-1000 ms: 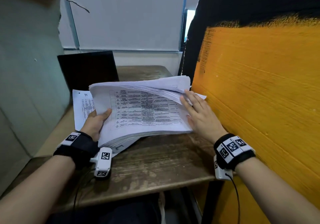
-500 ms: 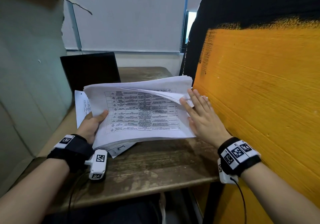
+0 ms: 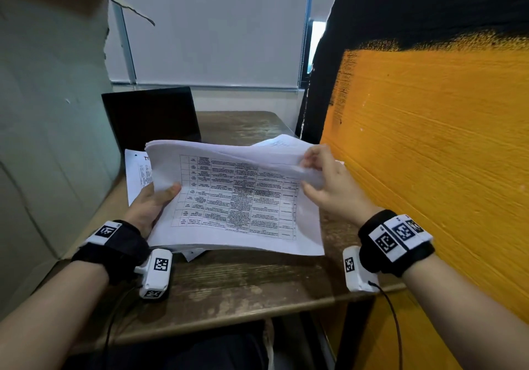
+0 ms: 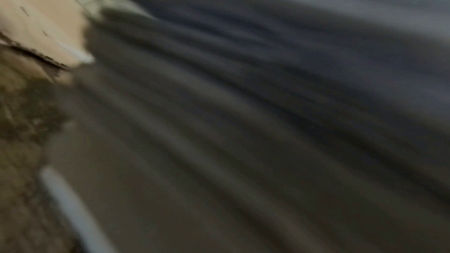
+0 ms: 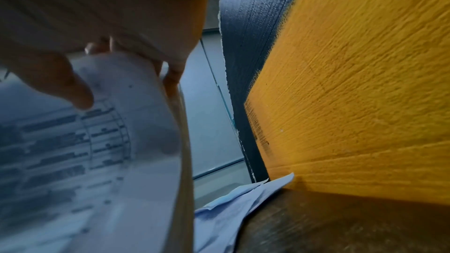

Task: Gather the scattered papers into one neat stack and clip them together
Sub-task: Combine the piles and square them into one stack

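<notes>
Papers are held as one bundle above the desk, with both hands gripping opposite edges, probably to square the sheets. The left hand clamps the left edge, thumb on top. The right hand pinches the curled right edge. Loose sheets lie beneath, touching the orange wall. No clip is visible.
</notes>
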Motion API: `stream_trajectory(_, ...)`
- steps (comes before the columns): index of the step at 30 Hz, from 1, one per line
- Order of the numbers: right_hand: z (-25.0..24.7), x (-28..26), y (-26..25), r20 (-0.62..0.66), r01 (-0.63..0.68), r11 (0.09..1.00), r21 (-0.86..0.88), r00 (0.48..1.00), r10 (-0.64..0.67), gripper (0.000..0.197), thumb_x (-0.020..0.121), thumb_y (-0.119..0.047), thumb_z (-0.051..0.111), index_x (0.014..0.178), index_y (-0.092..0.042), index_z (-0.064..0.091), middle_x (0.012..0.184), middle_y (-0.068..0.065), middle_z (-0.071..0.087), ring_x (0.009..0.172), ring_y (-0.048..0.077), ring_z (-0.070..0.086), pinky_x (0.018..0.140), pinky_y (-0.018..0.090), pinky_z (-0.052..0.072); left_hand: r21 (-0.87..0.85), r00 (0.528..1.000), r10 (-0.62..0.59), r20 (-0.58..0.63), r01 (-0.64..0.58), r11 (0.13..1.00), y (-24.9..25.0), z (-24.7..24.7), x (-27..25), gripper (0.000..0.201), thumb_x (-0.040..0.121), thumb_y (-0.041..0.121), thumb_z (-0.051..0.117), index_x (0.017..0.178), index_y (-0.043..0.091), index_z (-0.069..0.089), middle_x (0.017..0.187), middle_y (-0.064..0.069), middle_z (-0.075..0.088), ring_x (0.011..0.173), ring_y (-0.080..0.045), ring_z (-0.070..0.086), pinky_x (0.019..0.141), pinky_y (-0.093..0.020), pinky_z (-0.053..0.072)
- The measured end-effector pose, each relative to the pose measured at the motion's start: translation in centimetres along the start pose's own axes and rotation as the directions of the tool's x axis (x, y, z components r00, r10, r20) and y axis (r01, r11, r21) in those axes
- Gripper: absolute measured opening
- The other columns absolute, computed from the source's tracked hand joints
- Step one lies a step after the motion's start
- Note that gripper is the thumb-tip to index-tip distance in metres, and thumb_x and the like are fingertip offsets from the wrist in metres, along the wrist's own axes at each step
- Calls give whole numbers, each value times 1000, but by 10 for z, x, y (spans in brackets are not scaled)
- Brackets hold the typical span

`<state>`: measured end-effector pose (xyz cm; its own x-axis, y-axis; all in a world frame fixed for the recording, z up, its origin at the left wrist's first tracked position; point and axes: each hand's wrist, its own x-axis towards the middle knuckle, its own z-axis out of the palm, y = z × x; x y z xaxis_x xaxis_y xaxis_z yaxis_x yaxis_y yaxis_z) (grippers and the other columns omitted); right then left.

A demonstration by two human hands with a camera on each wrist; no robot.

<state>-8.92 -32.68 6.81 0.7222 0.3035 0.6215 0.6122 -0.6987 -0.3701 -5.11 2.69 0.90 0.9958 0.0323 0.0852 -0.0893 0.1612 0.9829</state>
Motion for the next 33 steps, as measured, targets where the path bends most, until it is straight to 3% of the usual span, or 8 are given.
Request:
stream_trajectory(8, -15, 13, 3, -43, -197, 972, -130, 980, 193, 18, 83, -24, 73, 72, -22, 58, 63, -11, 53, 59, 5, 46, 55, 26, 36, 3, 999, -30, 16, 30, 1000, 3, -5, -3, 30, 90, 17, 60, 119, 8, 60, 108, -17, 70, 92, -34, 69, 82, -45, 54)
stream_trajectory(13, -20, 10, 15, -294, -393, 919, 13, 877, 379, 30, 80, -37, 75, 97, -17, 62, 96, -4, 54, 79, 1, 47, 70, 23, 36, -17, 997, -47, 57, 48, 999, 7, -1, -7, 24, 92, 16, 57, 115, 11, 61, 98, -12, 74, 80, -26, 72, 63, -35, 59)
stream_trajectory(16, -6, 0, 14, 132, -630, 657, 413, 756, 642, 72, 77, -47, 73, 134, -14, 44, 127, 2, 56, 107, 15, 59, 90, 32, 50, -50, 998, -46, 34, 48, 998, 7, 3, -7, 27, 92, 17, 58, 117, 9, 60, 99, -13, 74, 81, -26, 73, 64, -35, 59)
stream_trajectory(19, 7, -9, 9, 344, -593, 388, 706, 766, 543, 43, 90, -29, 64, 127, -10, 57, 124, 11, 66, 107, 27, 67, 93, 42, 54, 8, 994, 60, -89, -60, 998, 16, 19, -12, 13, 91, 23, 60, 101, 17, 66, 102, -13, 73, 84, -24, 72, 77, -42, 59)
stream_trajectory(23, 1, 6, -11, 26, -329, 513, 793, 859, 511, 30, 94, -21, 62, 119, -6, 63, 115, 9, 71, 105, 27, 69, 88, 41, 56, 272, 909, 400, -119, -358, 893, 48, 47, -25, 17, 98, 24, 50, 113, 19, 56, 97, 8, 67, 81, 5, 67, 73, -13, 55)
stream_trajectory(26, -4, 11, -19, -54, -233, 608, 759, 908, 415, 26, 95, -17, 60, 119, -7, 64, 118, 7, 70, 108, 21, 67, 91, 36, 55, 226, 860, 497, -116, -464, 856, 58, 50, -22, 37, 98, 27, 51, 132, 14, 46, 120, -2, 64, 104, -5, 64, 90, -23, 53)
stream_trajectory(30, 11, -13, -4, 99, -326, 569, 755, 915, 392, 28, 91, -17, 63, 120, -15, 63, 117, 1, 71, 108, 17, 67, 89, 35, 55, 80, 970, 243, -6, -241, 967, 28, 28, -20, 55, 77, 43, 74, 122, 15, 58, 108, -1, 72, 94, -16, 70, 74, -24, 55)
stream_trajectory(33, 34, -32, 12, 286, -465, 612, 640, 883, 372, 45, 84, -22, 72, 127, -20, 60, 123, -3, 68, 113, 16, 64, 97, 41, 50, 12, 989, 4, 145, -6, 1000, 0, 19, -19, 74, 55, 48, 86, 118, 16, 64, 115, -8, 70, 105, -28, 68, 92, -43, 52)
